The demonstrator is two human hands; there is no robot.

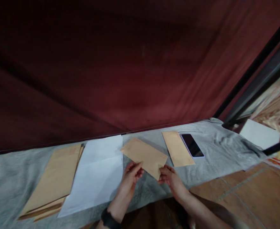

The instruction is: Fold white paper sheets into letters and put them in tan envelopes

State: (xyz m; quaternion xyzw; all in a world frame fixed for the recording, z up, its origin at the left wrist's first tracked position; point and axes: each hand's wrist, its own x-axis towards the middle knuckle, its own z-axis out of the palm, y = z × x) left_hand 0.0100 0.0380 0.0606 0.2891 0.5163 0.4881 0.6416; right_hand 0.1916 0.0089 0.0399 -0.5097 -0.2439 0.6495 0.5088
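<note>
Dark red fabric [130, 79] is hanging behind a strip of grey cloth [228, 152], on which paper goods are lying; a small brown envelope [143, 154] is slanting over the middle of the cloth – its far left corner overlapping the white paper [97, 175] in view. Left hand [133, 174] is pinching its near edge, the grip closed with the thumb on top; right hand [168, 177] is holding its right end near the lower corner, that grip closed too. Larger brown envelopes [54, 178] are lying stacked left of the paper; another small envelope [178, 149] is resting to the right – just beside a dark-screened phone [192, 145].
</note>
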